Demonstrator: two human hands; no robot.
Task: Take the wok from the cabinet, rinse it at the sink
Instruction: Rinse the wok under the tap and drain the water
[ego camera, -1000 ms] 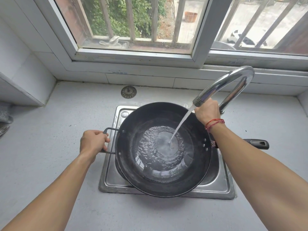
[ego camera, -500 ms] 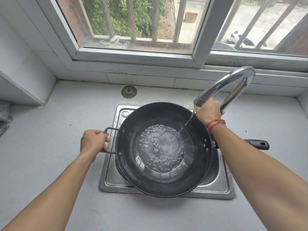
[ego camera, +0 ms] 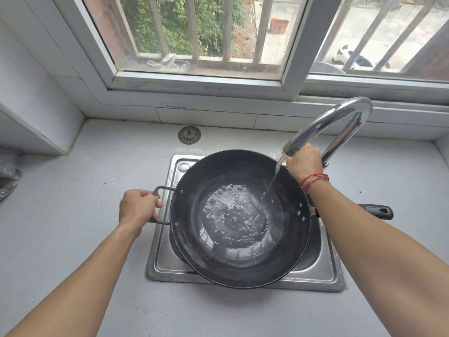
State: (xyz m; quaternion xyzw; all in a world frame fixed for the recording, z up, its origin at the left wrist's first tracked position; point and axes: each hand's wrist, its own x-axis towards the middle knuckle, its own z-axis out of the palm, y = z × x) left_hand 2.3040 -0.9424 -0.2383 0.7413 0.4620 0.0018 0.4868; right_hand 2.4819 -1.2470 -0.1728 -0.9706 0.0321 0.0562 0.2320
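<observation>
1. Grey speckled countertop runs under a white-framed window with bars outside. Two bare arms reach in from the bottom edge, which cuts them off.
2. A steel sink is set into the countertop. The black wok lies over it and covers most of the basin, so the basin floor and drain are hidden. Only the sink's rim and corners show.
3. I cannot tell whether the wok rests on the sink's rim or is held just clear of it, as its underside is out of sight.
4. The left hand is curled tight round the wire loop handle on the wok's left side. Part of the wire is lost inside the fist.
5. The right hand is wrapped round the end of the curved chrome tap, just behind the nozzle. Only the back of the hand shows, and the fingertips are hidden on the far side. A red string bracelet circles the wrist.
6. A thin stream of water falls from the nozzle onto the wok's right inner wall. A shallow pool with bubbles lies in the bottom.
7. The wok's long handle points right. The right forearm hides its inner end, and only the dark tip with its hanging hole shows.
8. A round metal strainer lies on the countertop behind the sink, near the wall.
9. A grey cloth is cut off by the left edge.
10. Outside, the bars partly hide a black-and-white animal.
</observation>
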